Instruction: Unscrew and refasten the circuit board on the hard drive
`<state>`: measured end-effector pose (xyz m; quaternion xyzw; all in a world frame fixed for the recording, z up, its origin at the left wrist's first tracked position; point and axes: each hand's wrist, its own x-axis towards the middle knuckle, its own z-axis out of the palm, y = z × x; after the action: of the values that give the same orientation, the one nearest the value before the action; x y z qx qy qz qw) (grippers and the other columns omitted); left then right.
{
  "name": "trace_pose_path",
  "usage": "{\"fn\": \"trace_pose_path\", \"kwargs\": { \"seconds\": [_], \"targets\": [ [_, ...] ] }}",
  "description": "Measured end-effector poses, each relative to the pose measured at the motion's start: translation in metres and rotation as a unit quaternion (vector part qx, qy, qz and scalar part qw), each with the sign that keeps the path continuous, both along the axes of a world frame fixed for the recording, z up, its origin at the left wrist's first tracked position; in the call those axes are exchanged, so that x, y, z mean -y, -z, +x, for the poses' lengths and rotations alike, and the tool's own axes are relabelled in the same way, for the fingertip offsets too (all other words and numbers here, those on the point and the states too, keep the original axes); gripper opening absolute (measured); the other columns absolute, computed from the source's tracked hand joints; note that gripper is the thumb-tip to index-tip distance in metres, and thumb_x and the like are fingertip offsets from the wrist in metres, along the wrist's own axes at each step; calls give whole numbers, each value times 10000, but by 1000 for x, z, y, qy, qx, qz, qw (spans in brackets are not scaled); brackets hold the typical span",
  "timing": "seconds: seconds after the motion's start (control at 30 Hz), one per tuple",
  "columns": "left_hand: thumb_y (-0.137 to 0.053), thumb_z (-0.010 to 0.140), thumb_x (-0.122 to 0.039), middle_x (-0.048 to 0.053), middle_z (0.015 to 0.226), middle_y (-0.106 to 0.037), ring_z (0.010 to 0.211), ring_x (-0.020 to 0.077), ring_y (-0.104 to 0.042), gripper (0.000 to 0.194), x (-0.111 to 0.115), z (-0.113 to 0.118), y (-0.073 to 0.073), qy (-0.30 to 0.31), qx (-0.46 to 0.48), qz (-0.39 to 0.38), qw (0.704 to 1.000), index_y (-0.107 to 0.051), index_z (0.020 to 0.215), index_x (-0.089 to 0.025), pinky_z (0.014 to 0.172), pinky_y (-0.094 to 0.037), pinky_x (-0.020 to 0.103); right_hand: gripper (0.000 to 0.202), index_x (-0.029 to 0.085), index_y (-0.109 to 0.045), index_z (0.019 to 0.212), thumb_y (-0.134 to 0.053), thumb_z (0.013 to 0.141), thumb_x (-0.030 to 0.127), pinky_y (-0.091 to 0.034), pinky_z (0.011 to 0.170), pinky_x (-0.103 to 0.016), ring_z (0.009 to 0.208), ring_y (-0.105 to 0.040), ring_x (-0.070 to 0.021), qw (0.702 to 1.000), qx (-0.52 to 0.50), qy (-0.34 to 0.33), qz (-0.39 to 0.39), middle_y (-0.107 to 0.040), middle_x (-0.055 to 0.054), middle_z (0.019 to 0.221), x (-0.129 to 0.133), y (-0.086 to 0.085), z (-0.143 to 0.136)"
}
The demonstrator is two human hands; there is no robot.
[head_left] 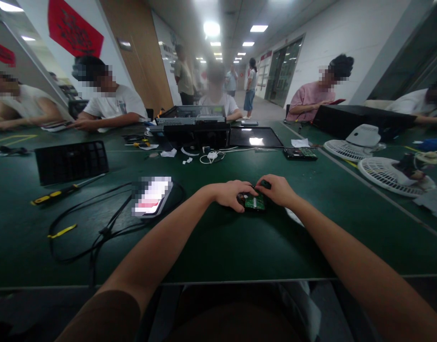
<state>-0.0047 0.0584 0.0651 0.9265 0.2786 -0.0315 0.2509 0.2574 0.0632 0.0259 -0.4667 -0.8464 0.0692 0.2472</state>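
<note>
A hard drive with a green circuit board (254,203) facing up lies on the green table in front of me. My left hand (234,194) wraps round its left side, thumb near the front edge and fingers over the back. In my right hand (275,189), pinched between thumb and fingers, is a small dark-handled tool (264,184) at the drive's back right corner. Its tip is hidden, so contact with the drive cannot be made out. A white piece (294,216) lies partly under my right wrist.
Left of me are a lit phone (152,197), black cables (106,231), a yellow-black screwdriver (56,194) and a dark panel (72,162). Ahead stand an opened computer case (193,126) and another drive (299,153). White fan parts (393,175) lie right. Several people sit around the table.
</note>
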Motion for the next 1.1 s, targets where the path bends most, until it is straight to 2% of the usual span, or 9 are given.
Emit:
{"fn": "trace_pose_path", "kwargs": {
  "seconds": [0.17,0.37,0.47,0.67,0.9,1.1],
  "targets": [
    [-745,826,-501,55,1690,-325,1548,389,-312,837,0,0,0,6,3,6,1000,-451,1585,-307,1280,-260,570,118,249,-781,923,-694,933,329,-507,825,-332,862,-711,-209,1000,-16,-9,5,-793,-27,952,1,0,2],
    [-756,827,-504,57,1717,-279,1556,394,-302,854,0,-2,1,1,5,1,1000,-432,1598,-330,1278,-254,586,176,241,-784,966,-662,942,366,-506,787,-337,822,-717,-216,997,-40,59,14,-803,-25,910,-1,-4,13],
    [-757,831,-517,64,1735,-240,1562,401,-287,871,-1,-2,2,-2,1,0,1000,-410,1610,-343,1272,-252,605,163,240,-787,965,-662,929,337,-516,813,-333,863,-729,-216,998,-44,41,13,-808,-24,939,0,-6,15],
    [-746,841,-507,56,1728,-258,1570,400,-274,856,2,0,-3,-5,-11,-4,1000,-412,1608,-329,1285,-242,588,158,241,-801,974,-664,902,272,-540,882,-345,945,-738,-228,999,-13,-29,5,-806,-42,1009,2,-5,9],
    [-741,849,-507,67,1741,-236,1576,397,-266,877,1,-1,-2,-3,-11,-1,1000,-378,1629,-331,1283,-230,602,151,245,-794,962,-658,900,264,-544,868,-355,920,-733,-230,1000,0,-25,3,-806,-35,995,2,-4,10],
    [-755,837,-506,74,1728,-267,1564,393,-295,865,-1,-1,2,6,0,8,1000,-420,1611,-315,1284,-240,581,136,237,-771,949,-647,898,258,-536,881,-349,935,-724,-231,999,1,-34,4,-790,-45,993,2,-5,10]
  ]
}}
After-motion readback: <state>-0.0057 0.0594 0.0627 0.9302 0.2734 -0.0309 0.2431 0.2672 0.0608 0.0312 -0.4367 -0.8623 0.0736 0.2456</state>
